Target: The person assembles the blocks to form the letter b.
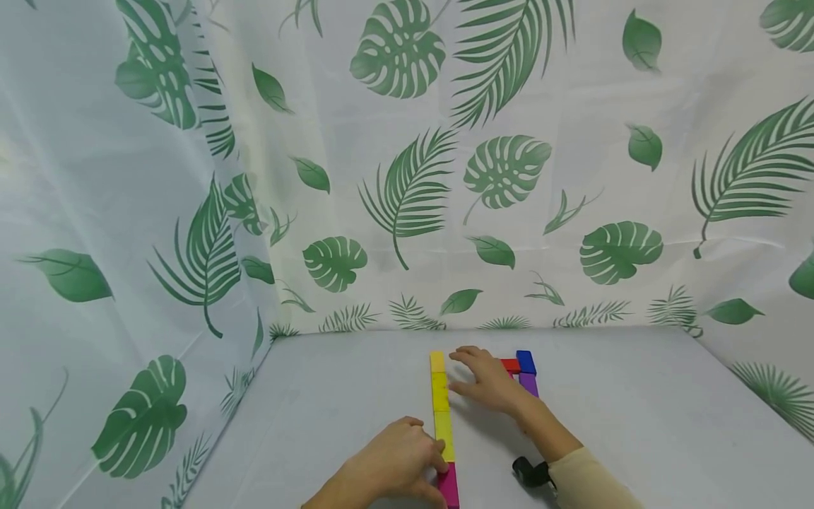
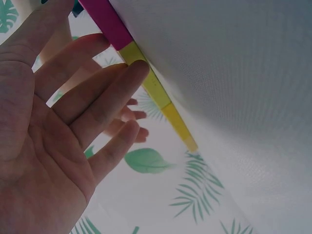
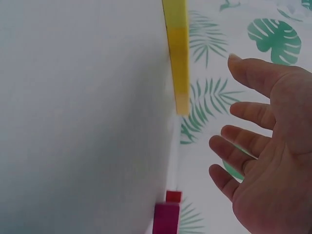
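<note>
We see a straight row of rectangular blocks (image 1: 441,417) lying flat on the grey table (image 1: 636,424) — three yellow ones end to end, with a magenta block (image 1: 449,486) closing the near end. The row's long axis runs directly away from us, passing between the two hands.

Left hand (image 1: 394,463): fingers straight and relaxed, gripping nothing. Its fingertips (image 2: 139,68) touch the left flank of the row about where the nearest yellow block (image 1: 444,435) meets the magenta one. The row lies just to this hand's right, along the line of the fingers.

Right hand (image 1: 486,378): also flat and spread, fingers loose, holding nothing. It rests palm-down on the table just right of the farther yellow blocks; the head view puts the thumb and index finger at the row's right flank, but the right wrist view shows a gap, so we cannot tell whether they touch it.

Behind the right hand, on its far and right side — a small cluster: a red block (image 1: 511,365), a blue block (image 1: 525,362) and a purple block (image 1: 529,384), close together and apart from the row.

Our judgement: the left hand is nearer the magenta end, the right hand nearer the far yellow end; any nudge would act across the row's long axis.
</note>
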{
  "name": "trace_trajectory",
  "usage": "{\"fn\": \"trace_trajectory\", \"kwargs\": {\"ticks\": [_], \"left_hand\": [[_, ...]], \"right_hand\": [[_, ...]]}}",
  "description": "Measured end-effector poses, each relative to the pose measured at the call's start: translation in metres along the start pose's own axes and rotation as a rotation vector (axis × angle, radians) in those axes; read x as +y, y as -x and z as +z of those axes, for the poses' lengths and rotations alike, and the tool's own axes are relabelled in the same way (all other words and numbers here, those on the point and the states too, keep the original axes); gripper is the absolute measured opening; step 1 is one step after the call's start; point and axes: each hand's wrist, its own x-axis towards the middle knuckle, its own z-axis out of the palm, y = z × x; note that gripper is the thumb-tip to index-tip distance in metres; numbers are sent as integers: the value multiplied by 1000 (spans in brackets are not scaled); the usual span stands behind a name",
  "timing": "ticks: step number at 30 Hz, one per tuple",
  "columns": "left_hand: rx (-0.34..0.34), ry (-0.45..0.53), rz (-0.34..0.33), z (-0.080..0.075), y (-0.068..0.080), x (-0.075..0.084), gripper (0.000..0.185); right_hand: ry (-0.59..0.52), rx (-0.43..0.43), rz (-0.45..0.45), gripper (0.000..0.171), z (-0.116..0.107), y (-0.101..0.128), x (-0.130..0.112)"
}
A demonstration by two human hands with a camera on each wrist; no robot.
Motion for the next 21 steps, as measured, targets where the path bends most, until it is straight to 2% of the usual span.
{"fn": "trace_trajectory", "kwargs": {"ticks": [9, 21], "left_hand": [[-16, -18, -6, 0, -1, 0, 38], [-4, -24, -1, 1, -1, 0, 37]], "right_hand": [[41, 33, -53, 57, -15, 15, 14], [50, 25, -22, 60, -41, 42, 24]]}}
